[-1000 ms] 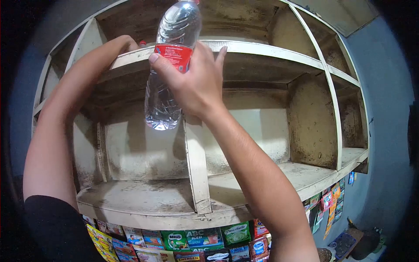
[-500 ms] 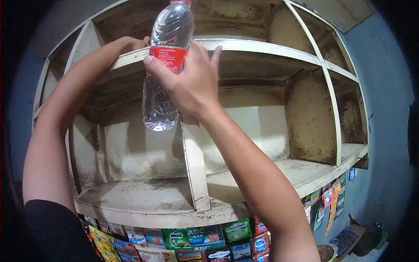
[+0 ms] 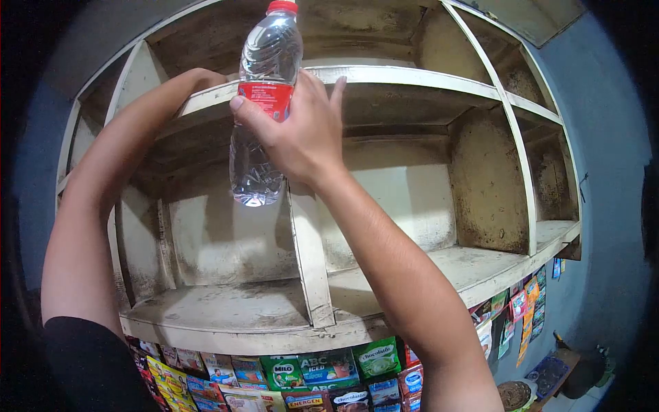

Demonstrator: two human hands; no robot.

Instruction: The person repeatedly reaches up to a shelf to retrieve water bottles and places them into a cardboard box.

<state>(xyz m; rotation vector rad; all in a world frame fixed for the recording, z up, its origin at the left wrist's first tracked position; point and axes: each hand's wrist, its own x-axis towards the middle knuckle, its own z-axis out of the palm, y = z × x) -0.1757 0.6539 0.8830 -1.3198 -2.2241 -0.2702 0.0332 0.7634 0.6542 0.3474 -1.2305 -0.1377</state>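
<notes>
A clear plastic water bottle point(image 3: 273, 55) with a red cap and red label stands nearly upright before the shelf unit. My right hand point(image 3: 302, 130) grips it around the middle, thumb across the label; one finger sticks up apart from the bottle, and the others are partly hidden. Liquid shows inside the bottle. On the left, my left hand point(image 3: 206, 77) reaches over the middle rail into the upper shelf. Its fingers are hidden behind the rail and the bottle, so what they touch does not show.
The white wooden shelf unit point(image 3: 412, 77) has stained, dirty compartments and an upright divider point(image 3: 310, 268). Colourful drink sachets point(image 3: 329, 371) hang below it. More sachet strips point(image 3: 527, 309) hang at right, above a basket point(image 3: 513, 395) and other items near the floor.
The view has shifted slightly, and the bottle's whole cap now shows. The bottle appears a little lower and more upright in my right hand. My left fingertips have gone out of sight.
</notes>
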